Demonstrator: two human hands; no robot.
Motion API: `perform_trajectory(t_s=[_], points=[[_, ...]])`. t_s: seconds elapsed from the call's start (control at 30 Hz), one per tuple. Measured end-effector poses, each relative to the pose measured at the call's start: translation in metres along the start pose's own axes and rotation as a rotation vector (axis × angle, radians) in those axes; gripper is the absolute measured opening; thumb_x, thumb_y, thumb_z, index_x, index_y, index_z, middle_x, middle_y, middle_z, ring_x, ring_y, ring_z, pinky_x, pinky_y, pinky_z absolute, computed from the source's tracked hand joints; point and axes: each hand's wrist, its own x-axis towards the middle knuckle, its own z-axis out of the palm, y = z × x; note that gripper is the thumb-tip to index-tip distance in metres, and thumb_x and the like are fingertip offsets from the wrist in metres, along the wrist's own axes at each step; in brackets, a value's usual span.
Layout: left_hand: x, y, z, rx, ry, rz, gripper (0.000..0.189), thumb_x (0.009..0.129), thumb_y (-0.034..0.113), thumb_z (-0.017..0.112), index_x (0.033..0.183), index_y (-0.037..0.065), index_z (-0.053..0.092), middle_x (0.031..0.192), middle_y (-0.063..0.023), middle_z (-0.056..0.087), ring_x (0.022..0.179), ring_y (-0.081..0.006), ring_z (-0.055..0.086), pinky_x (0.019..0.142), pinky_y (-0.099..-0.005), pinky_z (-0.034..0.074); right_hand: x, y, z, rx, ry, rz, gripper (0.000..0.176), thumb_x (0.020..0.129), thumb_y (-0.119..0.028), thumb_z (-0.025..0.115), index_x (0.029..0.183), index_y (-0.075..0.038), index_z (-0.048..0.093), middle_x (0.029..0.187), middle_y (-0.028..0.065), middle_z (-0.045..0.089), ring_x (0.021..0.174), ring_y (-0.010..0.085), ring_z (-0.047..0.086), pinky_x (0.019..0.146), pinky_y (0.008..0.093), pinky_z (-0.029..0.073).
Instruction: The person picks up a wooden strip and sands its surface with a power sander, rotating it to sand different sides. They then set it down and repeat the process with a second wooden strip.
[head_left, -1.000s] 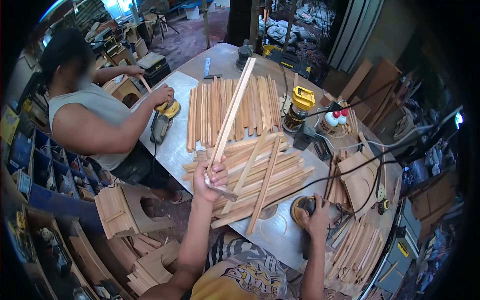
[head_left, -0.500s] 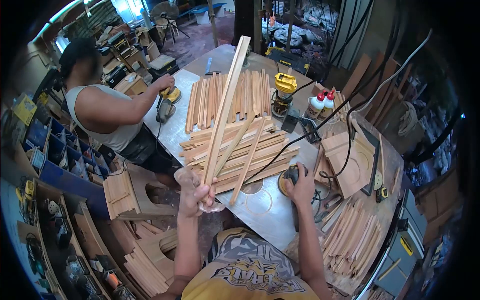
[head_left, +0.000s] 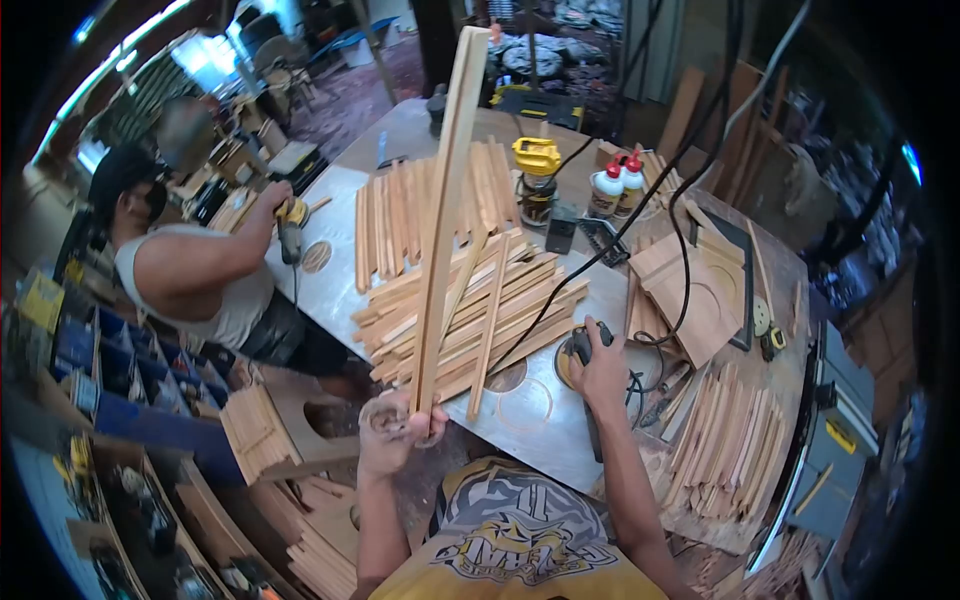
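My left hand (head_left: 392, 430) is closed round the lower end of a long wood strip (head_left: 446, 210), which stands nearly upright in front of me. A cloth or glove seems to be about that hand. My right hand (head_left: 600, 372) grips a dark-topped sander (head_left: 580, 348) resting on the metal-topped table (head_left: 545, 450). Between my hands lies a crosswise pile of wood strips (head_left: 530, 305), with a single loose strip (head_left: 488, 330) slanting across it. Behind that pile is a row of upright-lying strips (head_left: 385, 225).
A co-worker (head_left: 200, 260) holds another sander (head_left: 292, 215) at the left. Black cables (head_left: 690, 150) hang across the right side. Glue bottles (head_left: 606, 190), a yellow-topped tool (head_left: 537, 160), a wooden panel (head_left: 690, 290) and another strip stack (head_left: 728, 440) occupy the table's right.
The strip in my left hand has tilted more upright. My right hand stays on the sander. The co-worker's sander has moved away from the strips, toward the left, and the view has shifted.
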Motion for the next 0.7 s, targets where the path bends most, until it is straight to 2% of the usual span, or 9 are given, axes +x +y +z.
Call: perform_trajectory(t_s=[0.17, 0.27, 0.37, 0.43, 0.47, 0.57, 0.63, 0.67, 0.7], points=[[-0.001, -0.022, -0.028, -0.175, -0.167, -0.130, 0.038, 0.093, 0.024, 0.078, 0.114, -0.006, 0.068, 0.093, -0.0113, 0.073, 0.079, -0.0167, 0.068, 0.068, -0.0303, 0.054, -0.002, 0.004, -0.003, -0.014, -0.033, 0.013, 0.083, 0.074, -0.024, 0.083, 0.150, -0.027, 0.049, 0.122, 0.0237, 0.052, 0.108, 0.0433, 0.058, 0.087, 0.0512, 0.055], [0.005, -0.012, -0.034, -0.196, -0.267, -0.200, 0.035, 0.092, 0.020, 0.079, 0.112, -0.007, 0.069, 0.095, -0.0111, 0.074, 0.082, -0.0164, 0.068, 0.072, -0.0304, 0.055, -0.001, 0.009, -0.002, -0.040, 0.124, -0.162, 0.088, 0.071, -0.025, 0.086, 0.150, -0.019, 0.048, 0.122, 0.0238, 0.055, 0.109, 0.0414, 0.059, 0.092, 0.0485, 0.053], [0.004, -0.004, -0.034, -0.099, -0.330, -0.271, 0.027, 0.091, 0.013, 0.077, 0.109, -0.006, 0.070, 0.096, -0.0101, 0.074, 0.085, -0.0154, 0.067, 0.076, -0.0304, 0.054, -0.018, -0.018, -0.043, 0.369, 0.213, -0.418, 0.093, 0.072, -0.029, 0.089, 0.151, -0.011, 0.045, 0.125, 0.0221, 0.058, 0.108, 0.0367, 0.062, 0.097, 0.0453, 0.051], [0.001, -0.006, -0.030, 0.228, -0.424, -0.425, 0.024, 0.089, 0.009, 0.077, 0.110, -0.003, 0.072, 0.097, -0.0088, 0.074, 0.086, -0.0132, 0.067, 0.079, -0.0292, 0.053, -0.034, -0.067, -0.071, 1.490, -0.021, -0.322, 0.093, 0.076, -0.039, 0.090, 0.150, -0.010, 0.043, 0.121, 0.0204, 0.063, 0.109, 0.0326, 0.064, 0.099, 0.0451, 0.050], [0.003, -0.004, -0.019, 0.337, -0.503, -0.376, 0.026, 0.085, 0.004, 0.077, 0.110, 0.001, 0.073, 0.097, -0.0077, 0.075, 0.089, -0.0138, 0.068, 0.082, -0.0300, 0.053, -0.038, -0.086, -0.078, 1.490, -0.013, -0.320, 0.093, 0.076, -0.039, 0.090, 0.150, -0.010, 0.043, 0.121, 0.0204, 0.063, 0.109, 0.0326, 0.064, 0.099, 0.0451, 0.050], [0.000, -0.014, 0.015, 0.592, -0.628, -0.251, 0.029, 0.083, 0.002, 0.076, 0.112, 0.002, 0.073, 0.097, -0.0078, 0.074, 0.092, -0.0163, 0.068, 0.082, -0.0323, 0.053, -0.046, -0.098, -0.082, 1.932, 0.074, -0.260, 0.071, 0.088, -0.042, 0.082, 0.138, -0.006, 0.048, 0.097, 0.0126, 0.066, 0.087, 0.0248, 0.067, 0.081, 0.0409, 0.057], [-0.008, -0.023, 0.027, 0.566, -0.592, -0.279, 0.023, 0.083, 0.006, 0.076, 0.105, 0.000, 0.072, 0.096, -0.0095, 0.073, 0.093, -0.0199, 0.068, 0.083, -0.0353, 0.054, -0.050, -0.078, -0.078, 2.065, 0.089, -0.069, 0.044, 0.098, -0.038, 0.072, 0.118, -0.005, 0.052, 0.075, 0.0069, 0.059, 0.060, 0.0189, 0.061, 0.056, 0.0336, 0.054], [-0.008, -0.025, 0.033, 0.452, -0.510, -0.382, 0.020, 0.084, 0.010, 0.077, 0.099, -0.001, 0.070, 0.096, -0.0106, 0.073, 0.094, -0.0208, 0.069, 0.084, -0.0352, 0.054, -0.049, -0.075, -0.076, 2.074, 0.235, -0.036, 0.024, 0.104, -0.027, 0.063, 0.106, -0.007, 0.051, 0.065, 0.0013, 0.049, 0.045, 0.0118, 0.049, 0.042, 0.0262, 0.042], [-0.009, -0.029, 0.038, 0.338, -0.429, -0.489, 0.020, 0.085, 0.014, 0.078, 0.093, -0.001, 0.069, 0.095, -0.0117, 0.073, 0.094, -0.0216, 0.069, 0.085, -0.0350, 0.054, -0.046, -0.070, -0.081, 2.079, 0.242, -0.010, 0.024, 0.104, -0.027, 0.063, 0.106, -0.007, 0.051, 0.065, 0.0013, 0.049, 0.045, 0.0118, 0.049, 0.042, 0.0262, 0.042]])
